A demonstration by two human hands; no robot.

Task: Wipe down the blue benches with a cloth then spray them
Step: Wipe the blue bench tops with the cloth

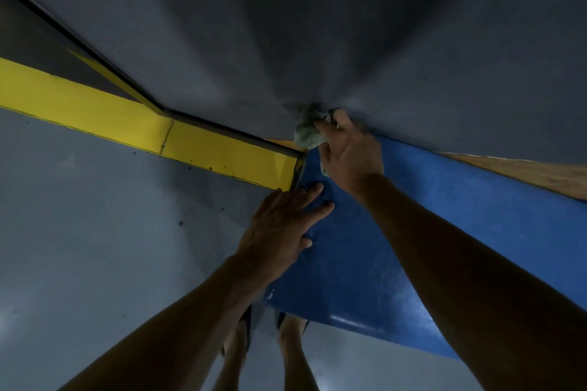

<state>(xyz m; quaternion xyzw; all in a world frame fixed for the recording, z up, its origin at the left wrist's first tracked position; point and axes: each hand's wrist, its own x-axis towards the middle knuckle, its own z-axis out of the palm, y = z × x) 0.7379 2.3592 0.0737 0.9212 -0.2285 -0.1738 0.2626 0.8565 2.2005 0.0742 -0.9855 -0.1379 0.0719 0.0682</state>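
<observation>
Your forearms fill the lower frame, both reaching toward the corner. Largest surface: grey wall [317,25], meeting the blue bench [365,247] along its far edge. A yellow band [127,127] ends at the bench's left end.

Left hand [282,225]: fingers straight and spread, pressing flat on the bench near its left edge, bracing you. Right hand [349,155]: fingers curled round a bunched pale cloth [306,135], pushing it into the corner where bench meets wall. No spray bottle in view.

Judgement: wiping stage, at the bench's end; spraying not yet begun.

Risks: the cloth is wadded small, so corner grime may only get pushed into the seam. Your weight rides on the left palm near the bench edge; on a glossy surface it could slip. Dim light may hide missed patches.
</observation>
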